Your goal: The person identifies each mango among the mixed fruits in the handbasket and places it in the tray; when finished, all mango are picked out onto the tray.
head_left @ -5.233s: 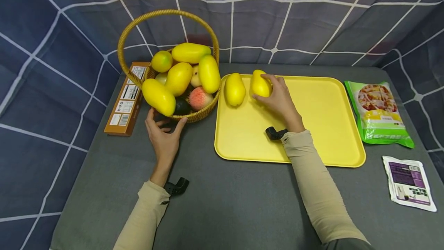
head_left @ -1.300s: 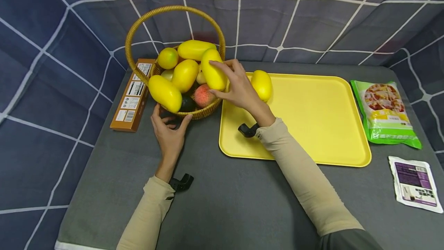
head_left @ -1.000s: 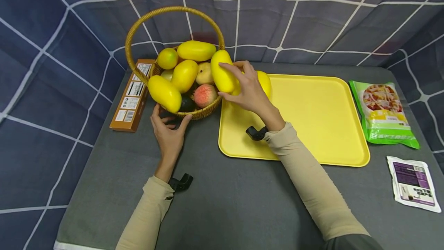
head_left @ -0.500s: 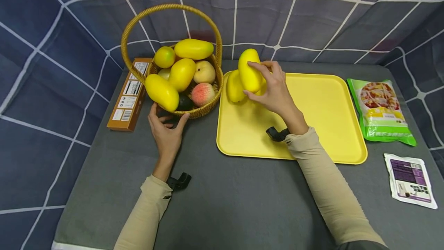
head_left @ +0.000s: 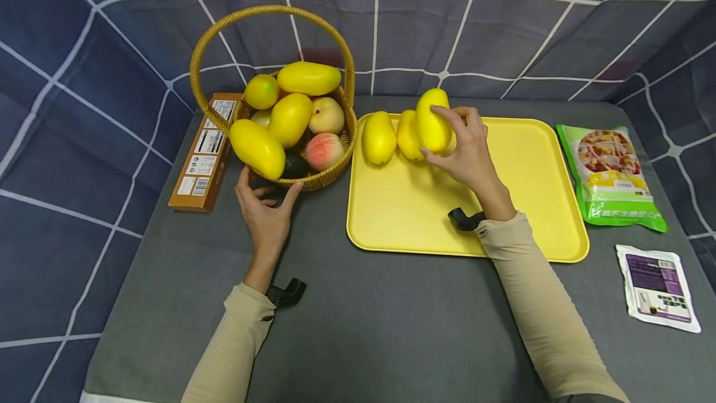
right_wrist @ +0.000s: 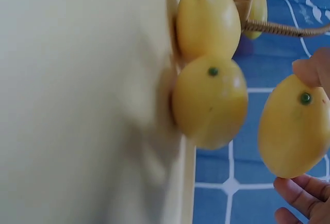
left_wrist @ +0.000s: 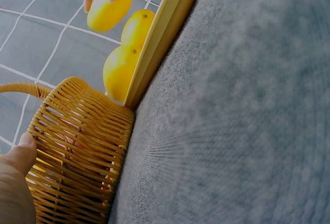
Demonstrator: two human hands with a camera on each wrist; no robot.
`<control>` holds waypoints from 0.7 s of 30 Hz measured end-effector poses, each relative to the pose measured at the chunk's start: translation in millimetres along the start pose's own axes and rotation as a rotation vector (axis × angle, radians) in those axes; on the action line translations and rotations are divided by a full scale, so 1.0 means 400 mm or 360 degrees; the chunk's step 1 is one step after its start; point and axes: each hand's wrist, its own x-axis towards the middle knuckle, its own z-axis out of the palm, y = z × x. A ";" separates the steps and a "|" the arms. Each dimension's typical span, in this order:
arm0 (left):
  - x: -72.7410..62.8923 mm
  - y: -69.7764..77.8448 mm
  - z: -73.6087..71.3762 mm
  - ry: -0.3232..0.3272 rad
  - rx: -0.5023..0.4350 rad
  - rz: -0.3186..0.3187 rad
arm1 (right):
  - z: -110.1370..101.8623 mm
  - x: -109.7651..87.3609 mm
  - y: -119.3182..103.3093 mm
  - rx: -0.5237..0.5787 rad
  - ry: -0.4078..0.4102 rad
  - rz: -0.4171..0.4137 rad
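Observation:
My right hand (head_left: 467, 151) pinches a yellow mango (head_left: 432, 120) between thumb and fingers, over the back of the yellow tray (head_left: 425, 216). In the right wrist view, the held mango (right_wrist: 295, 126) hangs clear of the tray's surface. Two more mangoes lie side by side there: one at the tray's left end (head_left: 380, 137), another (head_left: 409, 135) partly covered by the held one. My left hand (head_left: 265, 216) holds the near side of the wicker basket (head_left: 327, 178), thumb (left_wrist: 23, 152) at its rim. Inside are mangoes, a peach (head_left: 324, 152), and other fruit.
An orange-brown box (head_left: 198, 170) lies left of the basket, whose tall handle (head_left: 271, 10) arches above the fruit. Right of the tray are a green food bag (head_left: 612, 176) and a white-and-purple packet (head_left: 659, 288). A checked cloth (head_left: 414, 30) hangs behind the table.
My right hand has lifted a mango from the basket's right side and carried it rightward over the tray, past the two mangoes lying there. My left hand stays at the basket.

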 end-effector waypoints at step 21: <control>0.000 -0.003 0.000 0.0001 0.0000 0.0001 | -0.010 -0.044 0.110 0.0033 -0.0220 0.0530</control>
